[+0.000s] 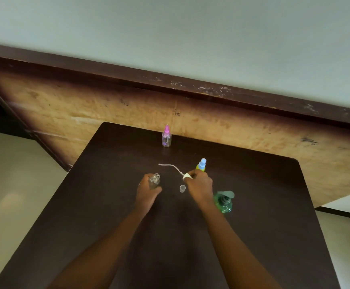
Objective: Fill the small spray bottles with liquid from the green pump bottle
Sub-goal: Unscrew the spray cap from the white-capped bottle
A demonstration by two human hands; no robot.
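Note:
My left hand [148, 189] grips a small clear spray bottle [154, 180] with its neck uncapped, held upright on the dark table [253, 236]. My right hand [200, 185] holds a white sprayer head [186, 176] whose thin dip tube [170, 166] curves out to the left above the table. A small clear cap [182, 188] stands between my hands. The green pump bottle [224, 202] stands just right of my right wrist. A yellow-green spray bottle with a blue top [201, 165] stands behind my right hand. A clear bottle with a pink top [166, 137] stands at the table's far edge.
A worn wooden panel [128, 113] with a dark top rail rises right behind the table. A pale wall is above it. Light floor shows to the left and right of the table.

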